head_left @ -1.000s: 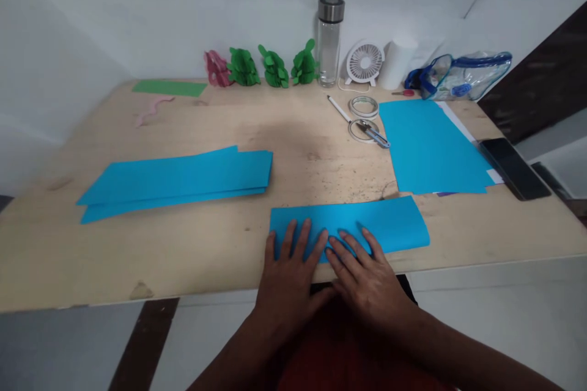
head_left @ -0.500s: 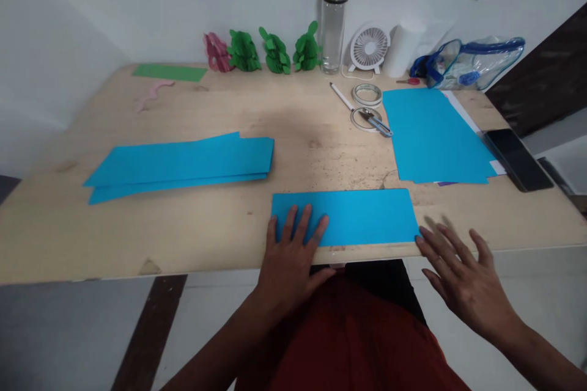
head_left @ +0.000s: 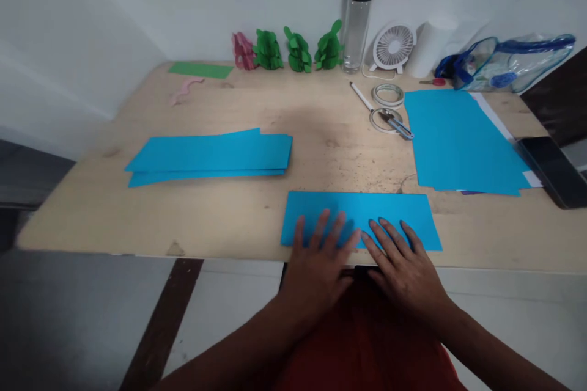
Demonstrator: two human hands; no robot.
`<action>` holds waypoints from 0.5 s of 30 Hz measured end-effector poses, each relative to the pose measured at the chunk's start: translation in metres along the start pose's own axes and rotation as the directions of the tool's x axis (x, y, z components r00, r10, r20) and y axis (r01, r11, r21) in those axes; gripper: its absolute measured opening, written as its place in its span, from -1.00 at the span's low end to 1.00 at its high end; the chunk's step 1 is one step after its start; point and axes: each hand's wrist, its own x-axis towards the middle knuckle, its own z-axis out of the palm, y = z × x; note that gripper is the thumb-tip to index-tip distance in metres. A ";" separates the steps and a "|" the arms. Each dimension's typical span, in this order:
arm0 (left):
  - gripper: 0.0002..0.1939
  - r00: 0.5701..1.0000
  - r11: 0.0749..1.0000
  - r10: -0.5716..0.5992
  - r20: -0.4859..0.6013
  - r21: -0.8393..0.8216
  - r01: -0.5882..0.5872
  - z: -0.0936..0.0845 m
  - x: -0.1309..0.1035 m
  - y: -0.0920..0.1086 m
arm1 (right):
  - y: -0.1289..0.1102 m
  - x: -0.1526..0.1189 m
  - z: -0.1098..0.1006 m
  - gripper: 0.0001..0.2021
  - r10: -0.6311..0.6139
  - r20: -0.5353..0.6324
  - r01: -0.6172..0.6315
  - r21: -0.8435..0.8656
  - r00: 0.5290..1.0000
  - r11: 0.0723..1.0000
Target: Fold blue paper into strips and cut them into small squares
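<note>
A blue paper strip (head_left: 367, 208) lies flat along the table's front edge. My left hand (head_left: 318, 256) is over its left half with fingers spread. Close beside it, my right hand (head_left: 401, 263) reaches over the strip's middle and right part, fingers apart. Both hands are open and grip nothing; whether every fingertip touches the paper I cannot tell. Further left lies a loose stack of blue paper strips (head_left: 206, 154). A pile of larger blue sheets (head_left: 463, 140) rests at the right, with white and purple edges showing beneath.
Along the wall stand green folded-paper shapes (head_left: 268, 50), a pink one (head_left: 243, 52), a glass bottle (head_left: 356, 30), a small fan (head_left: 393, 47) and a clear pouch (head_left: 513, 64). A cutter (head_left: 397, 124), tape roll (head_left: 387, 95), pen (head_left: 361, 96) and phone (head_left: 553, 171) lie right.
My right hand has moved left from beside the strip onto it, near my left hand. My left hand has shifted right along the strip. The camera view has turned slightly left.
</note>
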 end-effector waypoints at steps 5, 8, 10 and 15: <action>-0.29 0.996 0.996 0.070 0.053 0.056 -0.073 0.008 -0.013 0.008 | 0.002 -0.004 0.002 -0.49 0.014 -0.023 -0.013 0.018 1.000 1.000; -0.28 1.000 0.994 0.000 0.022 0.107 -0.003 0.007 -0.035 -0.013 | 0.000 -0.002 0.001 -0.45 0.028 -0.015 -0.028 0.040 0.999 0.999; -0.28 0.998 0.988 -0.058 -0.003 0.144 0.057 0.003 -0.051 -0.030 | 0.000 -0.002 0.002 -0.45 0.031 -0.019 -0.030 0.047 0.999 0.998; -0.35 0.987 0.965 -0.164 -0.004 0.207 0.161 -0.012 -0.079 -0.057 | 0.001 -0.001 0.002 -0.45 0.020 -0.019 -0.020 0.032 1.000 0.999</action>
